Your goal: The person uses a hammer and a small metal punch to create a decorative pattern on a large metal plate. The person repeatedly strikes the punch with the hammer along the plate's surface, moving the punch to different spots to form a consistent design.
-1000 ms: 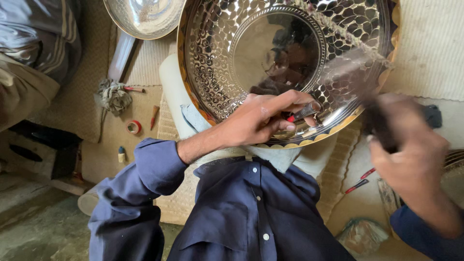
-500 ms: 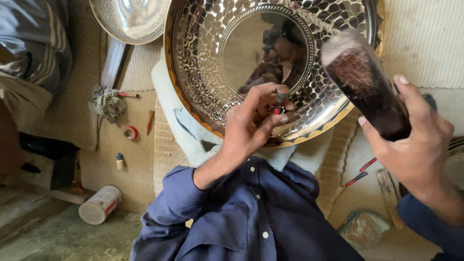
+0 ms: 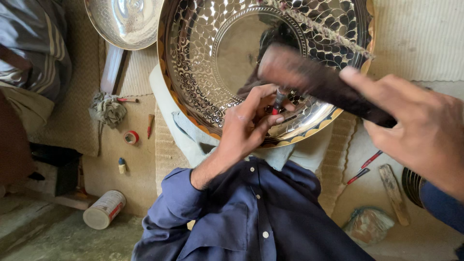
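A large shiny metal bowl with a hammered scale pattern and a scalloped gold rim leans against my lap. My left hand holds a small dark punch with a red band, its tip set on the bowl's inner wall. My right hand grips a dark wooden mallet, blurred with motion, its head hanging just above the punch.
A second plain metal bowl lies at the upper left. On the mat sit a rag, a red tape roll, a small bottle, a white can, red-handled tools and a wooden stick.
The mallet has swung from the right down and leftward over the punch. My left hand has kept the punch on the bowl, and the view has shifted slightly.
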